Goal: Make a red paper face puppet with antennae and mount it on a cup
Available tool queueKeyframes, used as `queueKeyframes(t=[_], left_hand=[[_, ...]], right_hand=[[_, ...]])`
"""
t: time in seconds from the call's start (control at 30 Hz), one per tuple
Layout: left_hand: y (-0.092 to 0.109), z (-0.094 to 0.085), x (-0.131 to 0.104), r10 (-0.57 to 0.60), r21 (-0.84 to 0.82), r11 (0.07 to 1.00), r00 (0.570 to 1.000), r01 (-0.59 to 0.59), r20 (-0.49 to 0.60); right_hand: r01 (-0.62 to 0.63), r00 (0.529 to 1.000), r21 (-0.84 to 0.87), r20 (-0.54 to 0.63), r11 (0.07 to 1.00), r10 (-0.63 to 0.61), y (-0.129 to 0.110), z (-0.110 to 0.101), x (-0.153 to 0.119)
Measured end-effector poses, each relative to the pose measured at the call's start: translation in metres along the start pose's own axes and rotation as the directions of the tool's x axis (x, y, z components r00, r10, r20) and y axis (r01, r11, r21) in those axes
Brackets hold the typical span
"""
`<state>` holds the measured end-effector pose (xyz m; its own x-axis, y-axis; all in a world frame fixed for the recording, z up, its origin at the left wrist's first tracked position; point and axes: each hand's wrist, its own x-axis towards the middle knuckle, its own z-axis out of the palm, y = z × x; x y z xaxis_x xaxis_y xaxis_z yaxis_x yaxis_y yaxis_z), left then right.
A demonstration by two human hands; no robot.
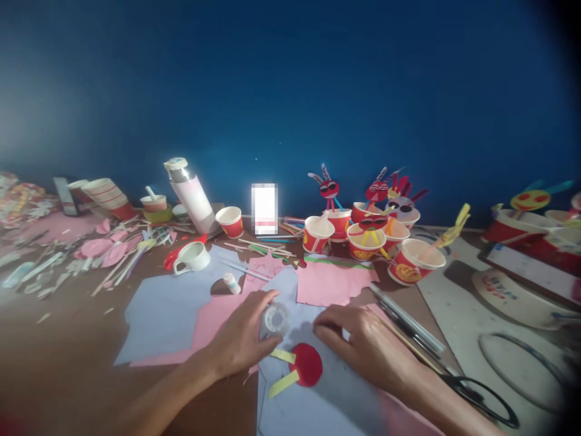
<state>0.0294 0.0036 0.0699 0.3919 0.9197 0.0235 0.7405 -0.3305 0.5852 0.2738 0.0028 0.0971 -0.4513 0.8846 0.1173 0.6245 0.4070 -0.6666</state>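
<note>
My left hand (247,330) is closed round a roll of clear tape (275,319), thumb and fingers on its sides. Just to the right, my right hand (358,339) hovers with its fingers curled and pressed together; anything in them is hidden or too small to see. Between and below both hands lies a red paper circle (306,364) with two yellow paper strips (284,384) sticking out to its left. It rests on a pale blue paper sheet (327,412). A small white bottle (232,283) stands tilted beyond my left hand.
Red-and-white paper cups (416,261), several bearing paper bug figures (329,189), line the back right. A white flask (193,197) and a mug (192,258) stand left. Paper scraps (118,251) litter the far left. Scissors (481,396) and pens (408,321) lie right.
</note>
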Motion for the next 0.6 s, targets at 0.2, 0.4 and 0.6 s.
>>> queueKeyframes(t=[0.2, 0.4, 0.6], left_hand=[[0.011, -0.003, -0.008, -0.002, -0.301, 0.953, 0.998, 0.020, 0.060], [0.003, 0.009, -0.010, 0.085, -0.362, 0.930, 0.995, -0.063, 0.044], [-0.002, 0.019, -0.015, 0.075, -0.524, 0.851, 0.994, -0.026, 0.074]], right_hand=[[-0.202, 0.977, 0.478, 0.042, 0.854, 0.208, 0.005, 0.019, 0.019], [-0.198, 0.976, 0.691, 0.074, 0.695, 0.205, 0.004, 0.029, 0.017], [-0.245, 0.953, 0.671, 0.035, 0.699, 0.300, 0.001, 0.032, 0.017]])
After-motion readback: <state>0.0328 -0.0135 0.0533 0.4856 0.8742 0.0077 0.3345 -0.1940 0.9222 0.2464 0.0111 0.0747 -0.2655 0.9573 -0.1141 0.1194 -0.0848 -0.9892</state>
